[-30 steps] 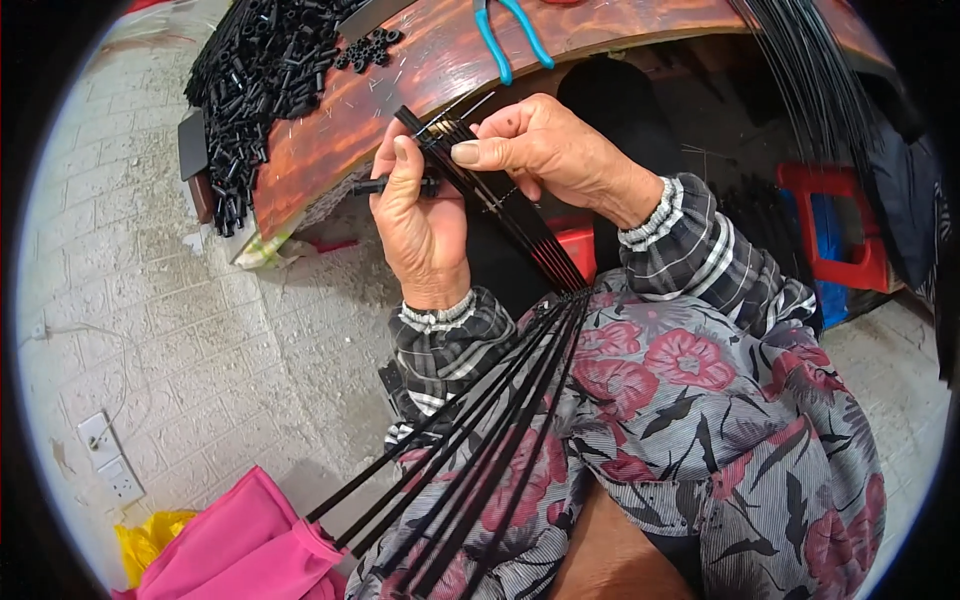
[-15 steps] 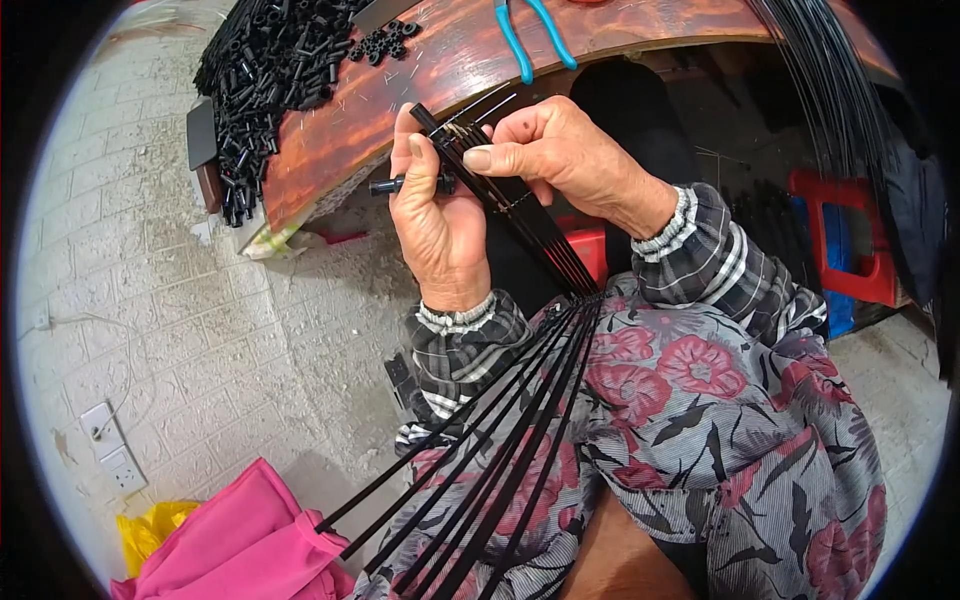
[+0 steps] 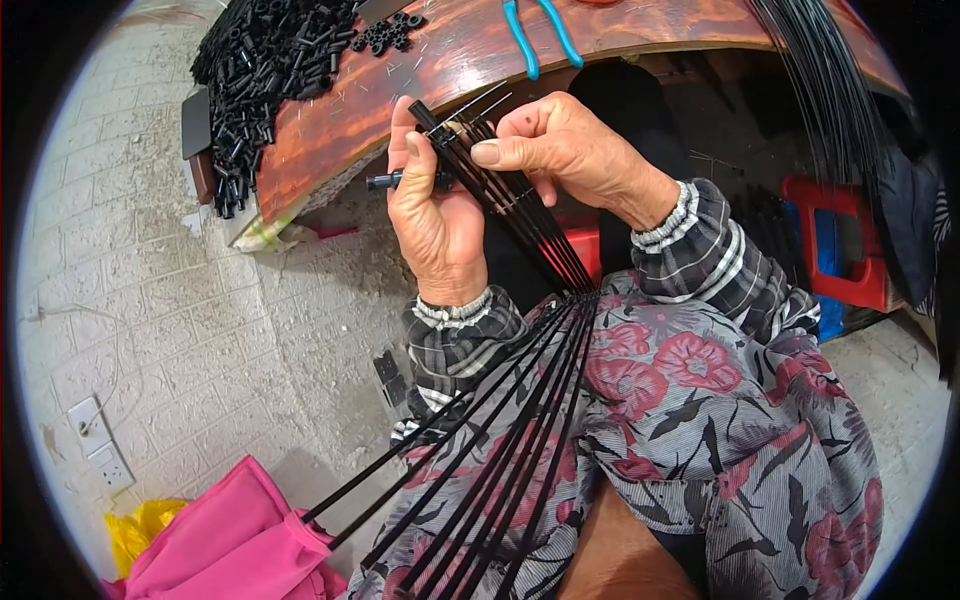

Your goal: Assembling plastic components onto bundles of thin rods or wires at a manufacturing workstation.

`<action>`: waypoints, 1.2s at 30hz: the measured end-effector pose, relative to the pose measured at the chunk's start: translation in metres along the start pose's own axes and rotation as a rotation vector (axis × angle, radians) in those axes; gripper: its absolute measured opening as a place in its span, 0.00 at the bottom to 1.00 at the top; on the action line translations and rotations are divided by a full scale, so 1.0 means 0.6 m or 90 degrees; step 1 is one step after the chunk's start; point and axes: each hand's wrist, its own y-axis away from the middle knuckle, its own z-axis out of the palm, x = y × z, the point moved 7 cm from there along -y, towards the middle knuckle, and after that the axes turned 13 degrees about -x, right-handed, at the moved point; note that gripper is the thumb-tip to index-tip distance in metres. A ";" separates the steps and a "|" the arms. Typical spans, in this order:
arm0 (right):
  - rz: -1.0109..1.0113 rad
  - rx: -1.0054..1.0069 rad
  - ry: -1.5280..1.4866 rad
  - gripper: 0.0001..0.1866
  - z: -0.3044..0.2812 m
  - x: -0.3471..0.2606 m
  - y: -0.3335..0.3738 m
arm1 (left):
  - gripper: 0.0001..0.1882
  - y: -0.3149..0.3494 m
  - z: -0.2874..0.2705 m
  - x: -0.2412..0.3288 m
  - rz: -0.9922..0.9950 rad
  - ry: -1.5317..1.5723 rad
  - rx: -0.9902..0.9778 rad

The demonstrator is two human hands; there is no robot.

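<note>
A black umbrella frame [image 3: 535, 232] of thin ribs slants from my hands down to my lap, where its long ribs fan out over a floral cloth [image 3: 690, 390]. My left hand [image 3: 445, 240] is closed round the frame's upper end, thumb raised beside a thick black shaft tip [image 3: 422, 115]. A short black plastic tube [image 3: 383, 182] sticks out on the left side of that palm. My right hand [image 3: 580, 150] pinches the rib ends near the top, thumb against forefinger. Two thin metal wires [image 3: 490, 100] jut out between the hands; what they attach to is hidden.
A heap of black plastic tubes [image 3: 260, 90] and small black rings [image 3: 388, 32] lie on the wooden table [image 3: 400, 80]. Blue-handled pliers [image 3: 540, 40] rest at its edge. Black rods [image 3: 830, 90] hang at right above a red stool [image 3: 845, 245]. Pink cloth [image 3: 230, 540] lies lower left.
My right thumb and fingers have shifted slightly along the rib ends, and the ribs under them look a little more spread. The left hand keeps its hold.
</note>
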 end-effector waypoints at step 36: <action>-0.033 -0.047 0.023 0.26 0.007 -0.007 -0.007 | 0.29 0.007 0.004 -0.012 -0.017 0.056 -0.049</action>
